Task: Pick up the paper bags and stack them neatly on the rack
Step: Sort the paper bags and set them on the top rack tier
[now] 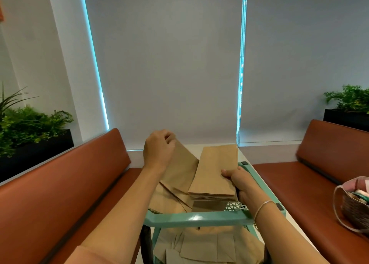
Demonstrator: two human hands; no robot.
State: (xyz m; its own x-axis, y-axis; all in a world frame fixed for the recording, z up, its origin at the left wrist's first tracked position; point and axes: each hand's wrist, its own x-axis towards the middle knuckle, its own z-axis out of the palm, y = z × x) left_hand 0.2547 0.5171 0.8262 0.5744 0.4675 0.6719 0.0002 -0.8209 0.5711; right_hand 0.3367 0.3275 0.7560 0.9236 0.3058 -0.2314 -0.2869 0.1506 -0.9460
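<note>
Two brown benches [65,184] flank the teal rack [199,220] at lower centre, its top shelf holding one neat paper-bag stack [216,170] pinched by right hand [242,183], left hand [158,147] fingers closed on one loose bag [182,169].

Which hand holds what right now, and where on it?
Left hand grips a single paper bag at its far end. Right hand holds the neat bag stack by its right edge, thumb on top.

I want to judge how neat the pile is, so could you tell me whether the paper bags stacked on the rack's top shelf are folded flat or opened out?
Folded flat: the stack of paper bags shows thin, even layered edges at its near end.
</note>
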